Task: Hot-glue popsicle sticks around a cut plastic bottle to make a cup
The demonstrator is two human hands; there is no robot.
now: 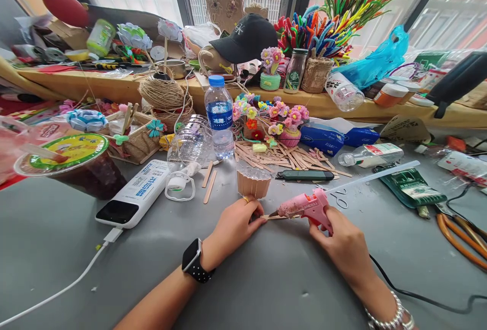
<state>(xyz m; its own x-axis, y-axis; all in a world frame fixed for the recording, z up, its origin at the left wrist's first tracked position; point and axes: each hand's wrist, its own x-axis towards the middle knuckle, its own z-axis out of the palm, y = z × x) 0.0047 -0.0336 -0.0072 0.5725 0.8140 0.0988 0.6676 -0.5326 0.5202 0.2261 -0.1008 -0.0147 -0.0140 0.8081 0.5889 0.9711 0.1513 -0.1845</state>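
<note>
My right hand grips a pink hot glue gun, its nozzle pointing left and a long clear glue stick sticking out of its back. Under the nozzle lies a wooden craft stick, low over the grey table. The fingers of my left hand are pinched on the stick's left end, and the nozzle tip is close to them. Just beyond that hand stands a small cup with wooden sticks round its side and a clear, ruffled plastic rim.
Behind the cup lie a pile of craft sticks and a dark green utility knife. A water bottle, a white power bank and a lidded drink cup stand or lie leftward. Scissors and pliers lie right.
</note>
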